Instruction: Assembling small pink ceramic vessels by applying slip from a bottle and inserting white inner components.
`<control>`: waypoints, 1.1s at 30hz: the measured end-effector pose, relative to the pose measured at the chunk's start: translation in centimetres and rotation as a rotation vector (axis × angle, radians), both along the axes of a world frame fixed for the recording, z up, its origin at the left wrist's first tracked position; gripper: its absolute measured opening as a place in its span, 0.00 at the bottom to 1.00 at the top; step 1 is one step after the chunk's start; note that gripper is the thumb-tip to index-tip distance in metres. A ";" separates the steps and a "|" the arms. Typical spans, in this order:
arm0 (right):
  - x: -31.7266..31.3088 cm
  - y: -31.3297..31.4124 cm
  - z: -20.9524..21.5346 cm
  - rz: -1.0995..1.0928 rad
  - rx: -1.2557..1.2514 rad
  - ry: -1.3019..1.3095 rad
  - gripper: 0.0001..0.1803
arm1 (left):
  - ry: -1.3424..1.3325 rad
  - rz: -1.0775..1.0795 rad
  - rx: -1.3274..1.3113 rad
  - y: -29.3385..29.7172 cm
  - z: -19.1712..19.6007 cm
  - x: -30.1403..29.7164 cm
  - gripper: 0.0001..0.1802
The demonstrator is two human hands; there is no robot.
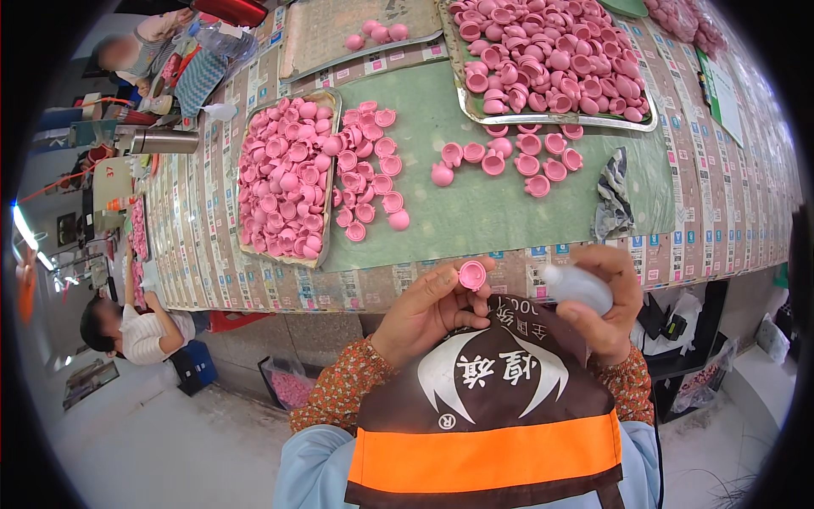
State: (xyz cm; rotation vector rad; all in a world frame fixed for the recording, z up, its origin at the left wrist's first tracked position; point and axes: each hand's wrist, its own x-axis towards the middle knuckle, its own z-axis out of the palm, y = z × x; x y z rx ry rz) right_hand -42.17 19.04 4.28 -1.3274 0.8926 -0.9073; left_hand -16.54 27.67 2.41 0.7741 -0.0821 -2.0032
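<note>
Between the thumb and fingers of my left hand [431, 304] is a small pink plastic cup [472, 274], its hollow side facing up. My right hand [612, 304] is wrapped round a translucent white squeeze bottle [581, 288], slightly blurred. The bottle lies tilted, its narrow tip pointing left toward the pink cup, with a gap between them. Both hands are above my lap at the table's near edge. Beyond them, loose pink cups [527, 165] lie on a green mat [424, 208], and more pieces sit beside a metal tray [326, 222] heaped with the same pink cups.
A larger metal tray [560, 121] piled with pink cups stands at the far side. Left of it is a board [339, 47] with several pink pieces. A crumpled black-and-white wrapper [614, 197] lies on the mat's right. A steel flask [165, 141] stands left. Other people sit at the left.
</note>
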 end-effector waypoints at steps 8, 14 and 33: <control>-1.9 -4.3 -2.2 -0.292 -0.090 -0.062 0.26 | 0.219 0.060 0.081 0.4 -0.9 -0.1 0.32; -4.9 -9.0 -4.1 -0.596 -0.225 0.059 0.19 | 0.261 0.079 0.073 0.5 -1.2 -0.2 0.31; -8.8 -12.2 -8.7 -0.759 -0.285 0.173 0.20 | 0.019 0.022 0.006 -0.5 0.2 -0.7 0.28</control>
